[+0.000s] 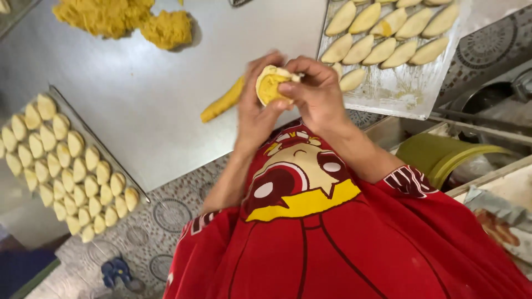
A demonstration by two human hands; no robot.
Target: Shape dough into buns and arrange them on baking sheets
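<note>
My left hand (254, 113) cups a round piece of pale dough (271, 84) with yellow filling in its middle. My right hand (317, 94) pinches the dough's upper right edge with thumb and fingers. Both hands are held above the near edge of a steel table (166, 99). Just left of my left hand, a yellow roll of filling (222, 104) lies on the table. I wear a red printed shirt (343, 238).
A metal tray (400, 95) at the right holds shaped, filled pastries (382, 51). Another tray (101, 142) at the left is packed with several small dough pieces (61, 166). A heap of yellow filling (124, 19) sits at the table's far side. A green bucket (443, 158) stands to the right, and blue sandals (117, 272) lie on the floor.
</note>
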